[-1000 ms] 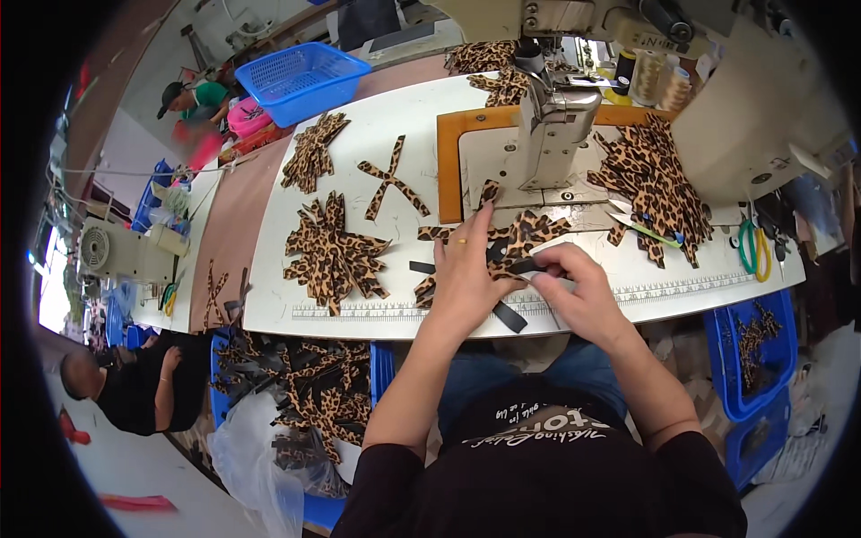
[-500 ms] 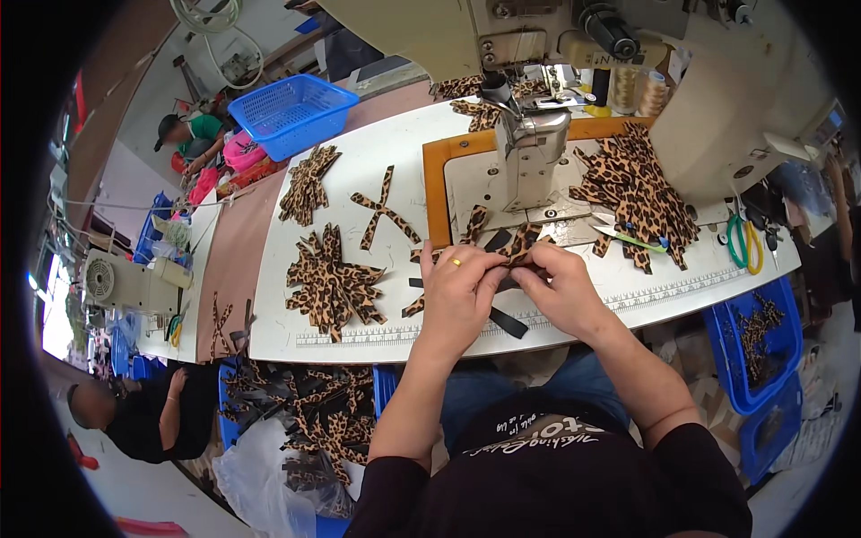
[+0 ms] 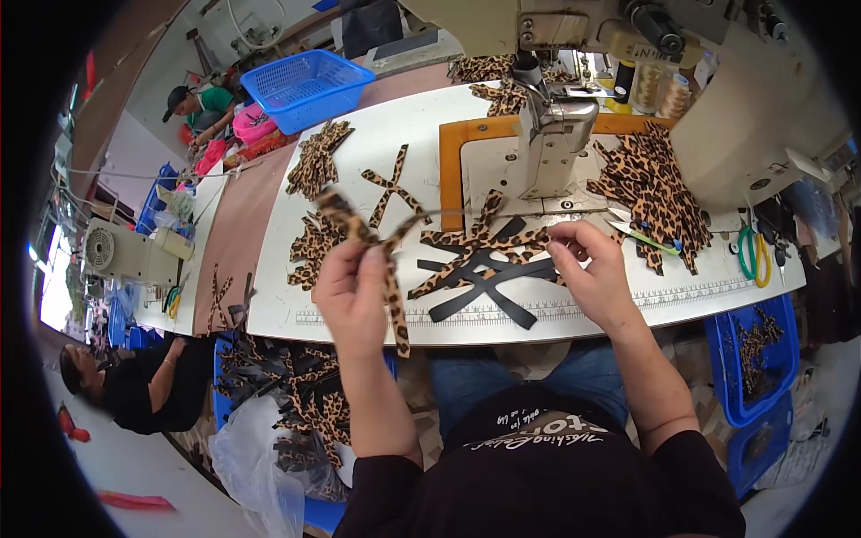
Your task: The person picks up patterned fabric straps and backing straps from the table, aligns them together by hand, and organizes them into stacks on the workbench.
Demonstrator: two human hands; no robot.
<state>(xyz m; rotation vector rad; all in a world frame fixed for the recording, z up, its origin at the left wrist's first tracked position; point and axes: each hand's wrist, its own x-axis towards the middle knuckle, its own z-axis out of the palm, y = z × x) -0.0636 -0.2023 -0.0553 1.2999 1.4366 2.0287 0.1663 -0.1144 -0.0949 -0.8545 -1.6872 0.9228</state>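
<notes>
My left hand (image 3: pixel 352 291) is raised over the near left of the table, closed around a crossed leopard-print strap (image 3: pixel 396 314). The strap's upper end is blurred, and one length hangs below the fingers. My right hand (image 3: pixel 594 273) is at the right end of a loose stack of leopard-print straps (image 3: pixel 489 240), thumb and forefinger curled together at a strap end. Crossed black straps (image 3: pixel 489 291) lie in the same stack. Left of it lie a single leopard-print cross (image 3: pixel 392 186) and a leopard-print pile (image 3: pixel 314 247), partly hidden by my left hand.
A sewing machine (image 3: pixel 552 134) stands ahead, with a large strap pile (image 3: pixel 653 193) to its right. Thread snips (image 3: pixel 644 235) and scissors (image 3: pixel 752 251) lie near that pile. A ruler strip (image 3: pixel 691 291) runs along the front edge. A blue basket (image 3: pixel 305 90) stands far left; co-workers sit at left.
My hands have moved apart. The left has lifted a leopard-print strap up and to the left; the right has shifted slightly right. The stack beneath is now uncovered.
</notes>
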